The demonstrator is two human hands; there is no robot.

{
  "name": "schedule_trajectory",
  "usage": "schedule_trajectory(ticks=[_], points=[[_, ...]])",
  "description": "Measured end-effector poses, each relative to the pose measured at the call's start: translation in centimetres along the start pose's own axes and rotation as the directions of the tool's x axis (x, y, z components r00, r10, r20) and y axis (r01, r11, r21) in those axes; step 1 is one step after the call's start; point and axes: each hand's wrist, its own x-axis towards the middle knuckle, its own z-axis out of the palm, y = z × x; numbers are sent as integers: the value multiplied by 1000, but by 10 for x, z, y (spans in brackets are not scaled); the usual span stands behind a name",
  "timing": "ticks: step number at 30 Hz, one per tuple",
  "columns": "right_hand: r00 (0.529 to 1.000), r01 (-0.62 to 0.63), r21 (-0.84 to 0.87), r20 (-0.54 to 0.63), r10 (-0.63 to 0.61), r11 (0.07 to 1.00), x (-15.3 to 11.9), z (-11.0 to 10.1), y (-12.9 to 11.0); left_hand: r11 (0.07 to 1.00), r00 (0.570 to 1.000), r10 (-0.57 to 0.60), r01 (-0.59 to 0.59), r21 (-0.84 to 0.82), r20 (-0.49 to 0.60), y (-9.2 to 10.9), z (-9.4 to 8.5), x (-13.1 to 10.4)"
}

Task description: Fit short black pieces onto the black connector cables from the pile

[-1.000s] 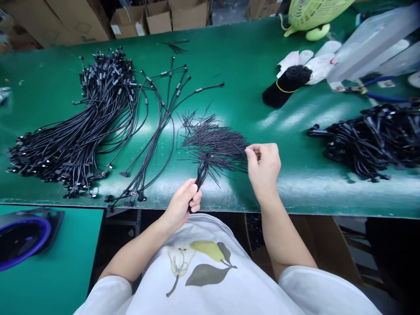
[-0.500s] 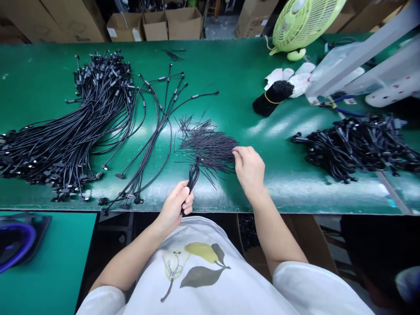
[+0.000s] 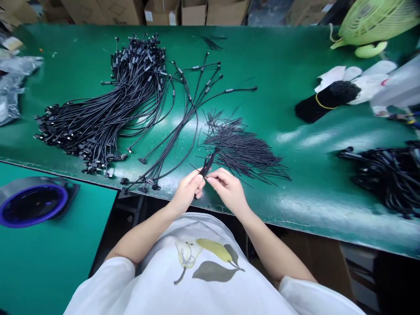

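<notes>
- While your left hand [image 3: 188,191] gripped a folded black cable [image 3: 208,164] near the middle of the frame, its fingers were closed around the lower part.
- Your right hand [image 3: 229,190] was just beside it, thumb and forefinger pinched on a thin black tie [image 3: 194,167] that crossed the folded cable.
- The folded cable was tilted, its upper end over the near edge of a loose pile of ties [image 3: 249,148], right of centre.
- To the left of your hands, a few loose cables [image 3: 172,135] lay spread on the green table [image 3: 275,70].
- A large heap of cables [image 3: 108,105] filled the upper left.
- At the upper right you had a black bundle [image 3: 311,108] with a yellow band [image 3: 323,103] around it, near a green fan [image 3: 377,22].
- More black cables [image 3: 390,175] lay at the right edge.
</notes>
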Motion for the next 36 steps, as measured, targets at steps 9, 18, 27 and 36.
schedule_trajectory(ticks=[9,18,27,36], points=[[639,703,-675,461,-616,225,16,-13,-12,736,955,297,-229,637,1,-11,-11,8],[400,910,-404,790,-465,96,37,-25,-33,810,987,148,-156,565,60,-3,-21,4],[267,934,-335,885,-380,-124,33,-13,-51,958,962,-272,270,91,10,5,-25,0],[408,892,-452,821,-399,-17,45,-1,-32,967,991,-5,40,253,-135,7,-9,-9]])
